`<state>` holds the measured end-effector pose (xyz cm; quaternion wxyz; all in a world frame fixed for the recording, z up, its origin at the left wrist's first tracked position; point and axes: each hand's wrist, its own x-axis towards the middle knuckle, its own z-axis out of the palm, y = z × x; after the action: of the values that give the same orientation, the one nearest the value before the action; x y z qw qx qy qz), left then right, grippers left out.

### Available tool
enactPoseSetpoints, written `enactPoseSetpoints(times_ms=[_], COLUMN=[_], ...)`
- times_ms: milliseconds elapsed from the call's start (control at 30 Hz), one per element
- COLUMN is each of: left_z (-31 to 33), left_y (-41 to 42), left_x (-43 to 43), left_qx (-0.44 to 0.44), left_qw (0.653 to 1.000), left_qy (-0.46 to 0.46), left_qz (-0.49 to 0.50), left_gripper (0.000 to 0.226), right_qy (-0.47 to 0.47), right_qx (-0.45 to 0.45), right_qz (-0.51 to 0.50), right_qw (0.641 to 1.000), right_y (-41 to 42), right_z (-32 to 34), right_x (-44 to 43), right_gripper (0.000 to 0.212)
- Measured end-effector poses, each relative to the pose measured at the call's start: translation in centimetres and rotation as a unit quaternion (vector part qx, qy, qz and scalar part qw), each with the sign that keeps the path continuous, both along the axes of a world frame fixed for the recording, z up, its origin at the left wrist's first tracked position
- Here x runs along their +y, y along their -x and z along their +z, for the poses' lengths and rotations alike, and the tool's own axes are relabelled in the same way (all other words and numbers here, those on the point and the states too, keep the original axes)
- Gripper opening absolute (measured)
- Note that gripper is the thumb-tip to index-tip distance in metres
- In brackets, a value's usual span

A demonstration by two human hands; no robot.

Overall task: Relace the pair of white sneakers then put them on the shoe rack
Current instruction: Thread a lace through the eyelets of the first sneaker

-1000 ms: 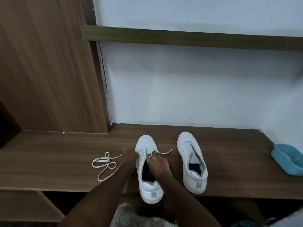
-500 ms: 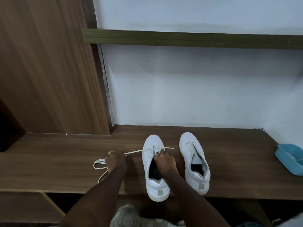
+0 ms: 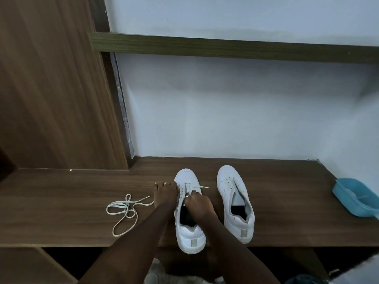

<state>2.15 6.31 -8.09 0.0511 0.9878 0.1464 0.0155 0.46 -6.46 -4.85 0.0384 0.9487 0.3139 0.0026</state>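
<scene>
Two white sneakers stand side by side on the wooden shelf (image 3: pixel 287 212), toes toward the wall. The left sneaker (image 3: pixel 189 232) has a white lace (image 3: pixel 200 187) through its front eyelets, one end sticking out to the right. My left hand (image 3: pixel 165 194) is against that shoe's left side by the toe; what its fingers hold is hidden. My right hand (image 3: pixel 196 203) pinches the lace over the tongue. The right sneaker (image 3: pixel 235 203) stands unlaced. A second loose lace (image 3: pixel 125 212) lies coiled on the shelf to the left.
A light blue plastic tray (image 3: pixel 354 196) sits at the shelf's right end. A narrow upper shelf (image 3: pixel 225 47) runs along the white wall. A tall wooden panel (image 3: pixel 51 89) closes the left side. Dark open space lies below the shelf's front edge.
My left hand moved right, from out by the loose lace back to the left sneaker's side. The taut lace stretch to the left is gone. My right hand stayed over the tongue.
</scene>
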Motion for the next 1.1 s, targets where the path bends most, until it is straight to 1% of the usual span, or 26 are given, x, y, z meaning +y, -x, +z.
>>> enactPoseSetpoints(times_ms=[233,367,500,567,667,767,833,867,933,1000,1033,1067,1100], left_z=[0.1,-0.1,-0.4,-0.9,-1.1,-0.6,-0.2,0.0,0.2,0.3,0.5,0.6,0.8], left_y=[0.6,1.6,3.1,3.9,4.5,4.9,5.2,5.4,5.9,6.5,6.9,7.4,7.8], left_x=[0.4,1.5,3.6,5.0,6.9,8.1,9.1,9.7,11.0,12.2,12.5,12.9,13.2], left_qx=[0.023,0.023,0.023,0.033,0.042,0.032,0.021,0.012,0.005,-0.012,-0.022,-0.028,-0.023], left_qw=[0.999,0.996,0.991,0.989,0.992,0.996,0.995,0.993,0.992,0.99,0.987,0.981,0.976], left_qy=[0.016,0.014,-0.025,-0.027,-0.035,-0.023,0.005,0.03,0.07,0.106,0.138,0.177,0.212], left_qz=[0.035,0.09,0.127,0.142,0.111,0.085,0.1,0.111,0.108,0.094,0.084,0.071,0.05], left_gripper=[0.036,0.037,0.04,0.043,0.038,0.038,0.038,0.038,0.037,0.04,0.043,0.05,0.063], right_qy=[0.0,0.0,-0.005,-0.004,-0.017,-0.076,-0.123,-0.152,-0.205,-0.229,-0.235,-0.237,-0.237], right_qx=[0.006,0.022,0.039,0.054,0.082,0.129,0.157,0.148,0.097,0.055,0.05,0.06,0.079], right_qz=[-0.002,-0.009,-0.012,-0.016,-0.049,-0.144,-0.199,-0.222,-0.255,-0.235,-0.21,-0.184,-0.16], right_qw=[1.0,1.0,0.999,0.998,0.995,0.978,0.96,0.952,0.94,0.943,0.948,0.952,0.955], right_y=[0.1,0.2,0.2,0.3,0.4,0.1,-0.3,-0.5,-0.4,0.0,0.2,0.4,0.7], right_z=[0.2,0.4,0.8,1.0,1.6,3.1,3.9,4.2,4.6,4.3,4.0,3.5,3.0], right_x=[0.1,0.1,0.2,0.3,0.6,1.1,1.8,2.3,3.3,4.7,5.5,6.4,7.2], right_gripper=[0.031,0.031,0.031,0.031,0.028,0.031,0.031,0.029,0.025,0.026,0.026,0.027,0.027])
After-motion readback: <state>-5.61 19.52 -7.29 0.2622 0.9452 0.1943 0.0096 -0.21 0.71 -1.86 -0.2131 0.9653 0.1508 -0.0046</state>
